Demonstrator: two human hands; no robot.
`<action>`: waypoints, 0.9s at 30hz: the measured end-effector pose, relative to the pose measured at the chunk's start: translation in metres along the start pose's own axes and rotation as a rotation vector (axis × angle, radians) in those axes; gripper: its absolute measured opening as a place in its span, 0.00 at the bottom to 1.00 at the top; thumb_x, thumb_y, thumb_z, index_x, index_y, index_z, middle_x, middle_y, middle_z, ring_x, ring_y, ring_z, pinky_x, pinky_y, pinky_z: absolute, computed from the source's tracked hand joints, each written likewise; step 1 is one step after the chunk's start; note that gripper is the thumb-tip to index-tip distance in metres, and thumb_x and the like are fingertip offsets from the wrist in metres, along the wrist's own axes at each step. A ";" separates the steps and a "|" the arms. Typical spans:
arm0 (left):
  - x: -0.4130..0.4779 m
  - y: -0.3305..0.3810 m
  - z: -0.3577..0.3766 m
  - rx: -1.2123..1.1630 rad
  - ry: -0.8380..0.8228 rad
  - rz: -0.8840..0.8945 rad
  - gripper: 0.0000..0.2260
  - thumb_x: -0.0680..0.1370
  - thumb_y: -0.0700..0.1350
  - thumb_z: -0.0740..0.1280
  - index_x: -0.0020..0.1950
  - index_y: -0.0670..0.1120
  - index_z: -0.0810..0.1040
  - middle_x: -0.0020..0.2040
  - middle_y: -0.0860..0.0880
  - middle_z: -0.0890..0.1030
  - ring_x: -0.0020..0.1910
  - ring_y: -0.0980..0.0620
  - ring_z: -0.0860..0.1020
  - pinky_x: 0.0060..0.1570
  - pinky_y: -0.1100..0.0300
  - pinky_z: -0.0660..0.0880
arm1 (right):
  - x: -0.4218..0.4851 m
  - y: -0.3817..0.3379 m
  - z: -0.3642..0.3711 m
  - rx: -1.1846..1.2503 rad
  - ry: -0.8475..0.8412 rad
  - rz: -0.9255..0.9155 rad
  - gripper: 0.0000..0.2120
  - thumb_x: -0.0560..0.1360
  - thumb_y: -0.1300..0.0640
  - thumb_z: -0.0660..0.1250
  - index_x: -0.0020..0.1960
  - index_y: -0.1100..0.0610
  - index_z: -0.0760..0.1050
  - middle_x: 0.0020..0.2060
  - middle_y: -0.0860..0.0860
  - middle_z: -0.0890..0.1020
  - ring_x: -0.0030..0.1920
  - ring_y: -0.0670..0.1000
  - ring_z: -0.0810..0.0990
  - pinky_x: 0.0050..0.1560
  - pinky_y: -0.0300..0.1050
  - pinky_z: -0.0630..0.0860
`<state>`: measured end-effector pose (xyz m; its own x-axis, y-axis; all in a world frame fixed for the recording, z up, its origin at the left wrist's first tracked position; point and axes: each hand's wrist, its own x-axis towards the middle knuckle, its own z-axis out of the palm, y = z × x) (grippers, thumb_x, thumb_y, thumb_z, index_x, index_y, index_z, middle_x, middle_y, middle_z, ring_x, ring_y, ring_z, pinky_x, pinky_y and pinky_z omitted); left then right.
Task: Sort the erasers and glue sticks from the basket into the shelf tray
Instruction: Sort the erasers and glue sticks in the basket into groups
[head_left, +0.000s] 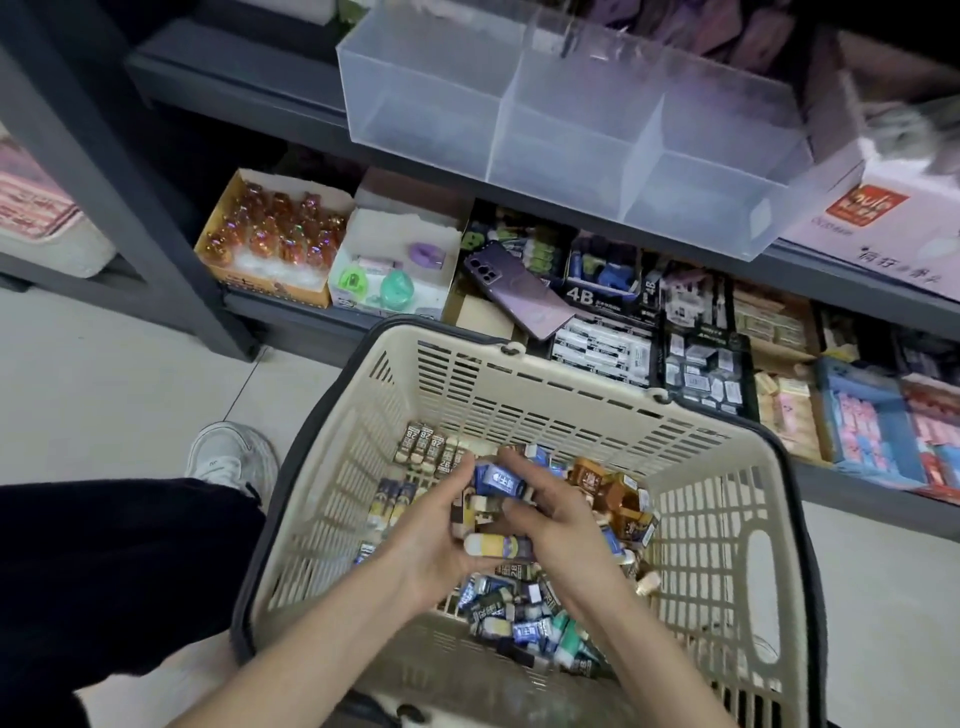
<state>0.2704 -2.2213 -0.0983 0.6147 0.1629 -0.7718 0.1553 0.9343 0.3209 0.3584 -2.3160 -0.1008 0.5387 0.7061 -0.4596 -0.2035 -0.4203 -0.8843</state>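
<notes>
Between both hands (431, 540) (558, 525), inside the basket (727, 519), several erasers (498, 480).

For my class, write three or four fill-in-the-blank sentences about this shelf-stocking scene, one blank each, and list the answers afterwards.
The clear shelf tray has ____ compartments. Every one of them is ____. The left hand and right hand together grip erasers inside the ____. The phone lying on the lower shelf is ____ in colour.
Missing words: three; empty; basket; purple.
</notes>
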 end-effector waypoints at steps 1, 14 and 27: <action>-0.001 0.002 -0.002 -0.007 -0.010 -0.009 0.19 0.77 0.54 0.62 0.54 0.40 0.80 0.45 0.40 0.84 0.40 0.44 0.83 0.35 0.51 0.80 | -0.001 -0.001 0.000 -0.058 0.012 -0.050 0.22 0.78 0.67 0.61 0.56 0.39 0.73 0.62 0.44 0.77 0.57 0.51 0.80 0.57 0.50 0.77; 0.008 -0.003 -0.014 -0.042 0.101 -0.076 0.09 0.73 0.33 0.67 0.53 0.36 0.77 0.38 0.39 0.83 0.32 0.46 0.83 0.26 0.57 0.79 | 0.002 0.001 0.009 0.431 0.283 -0.053 0.15 0.70 0.75 0.66 0.51 0.59 0.79 0.44 0.51 0.85 0.46 0.46 0.82 0.47 0.38 0.78; -0.069 0.094 -0.023 0.327 0.250 0.354 0.07 0.72 0.39 0.68 0.49 0.40 0.78 0.42 0.45 0.83 0.29 0.53 0.81 0.38 0.62 0.77 | 0.040 0.040 0.004 0.220 0.108 0.258 0.09 0.71 0.71 0.70 0.49 0.62 0.76 0.47 0.59 0.82 0.41 0.52 0.81 0.37 0.37 0.79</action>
<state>0.2244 -2.1375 -0.0277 0.4765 0.5572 -0.6800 0.2293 0.6679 0.7081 0.3689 -2.3023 -0.1550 0.5275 0.5232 -0.6694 -0.5093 -0.4360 -0.7420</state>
